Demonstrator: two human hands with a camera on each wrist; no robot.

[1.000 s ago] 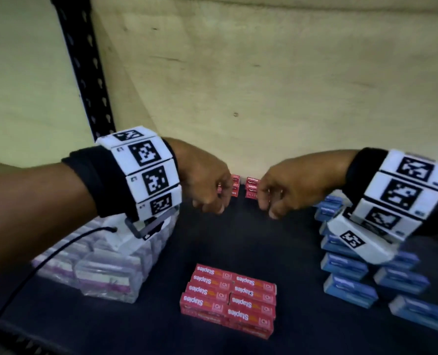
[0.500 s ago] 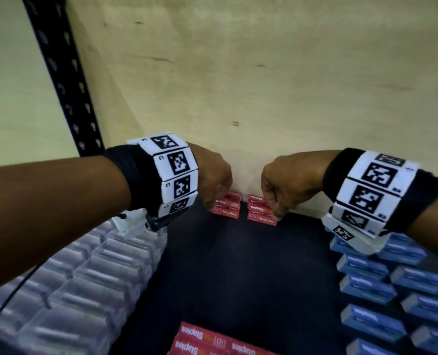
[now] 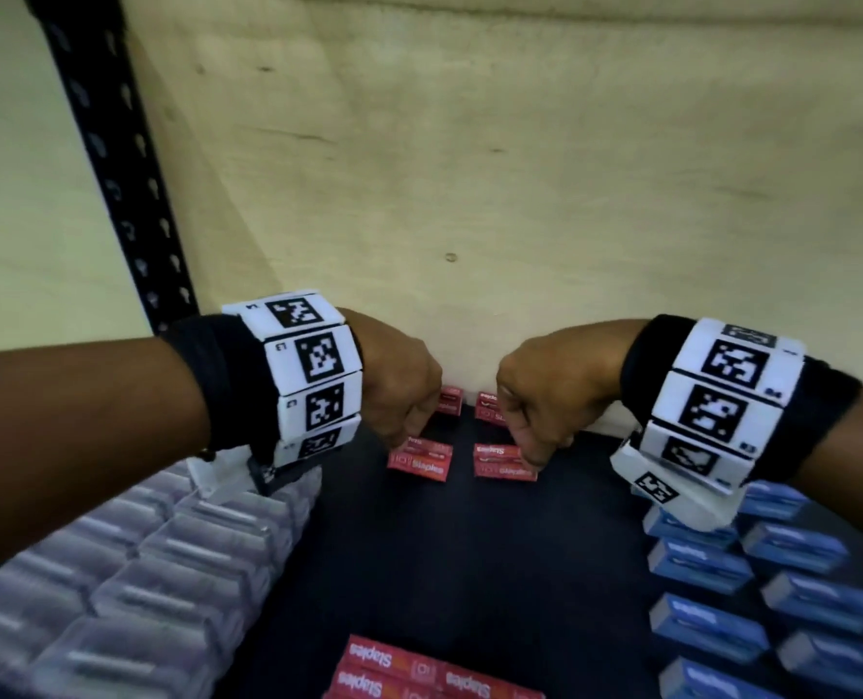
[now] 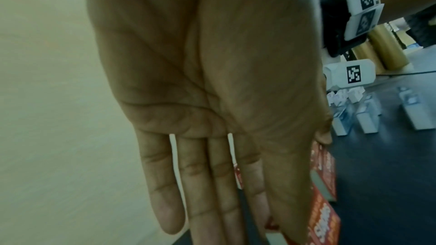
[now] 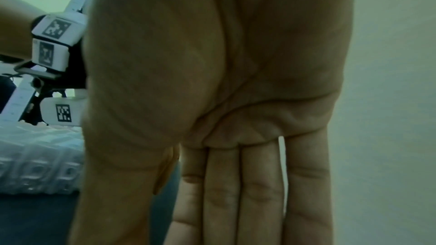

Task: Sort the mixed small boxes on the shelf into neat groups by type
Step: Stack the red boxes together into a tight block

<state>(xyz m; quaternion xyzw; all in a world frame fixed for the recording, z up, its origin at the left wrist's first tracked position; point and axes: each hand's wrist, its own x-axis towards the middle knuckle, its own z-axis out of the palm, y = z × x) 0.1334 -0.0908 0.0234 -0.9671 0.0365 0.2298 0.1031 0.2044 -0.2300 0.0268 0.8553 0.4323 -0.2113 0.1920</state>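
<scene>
Left hand fingers are extended straight, touching a red staple box. Right hand fingers are likewise extended, resting on another red box; nothing is gripped.

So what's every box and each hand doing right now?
Left hand: fingers pointing down onto a red box at the back wall.
Right hand: fingers down on another red box.
Red pile: flat, near the front.
Blue boxes: lying in rows, right.
Clear boxes: packed together, left.
</scene>
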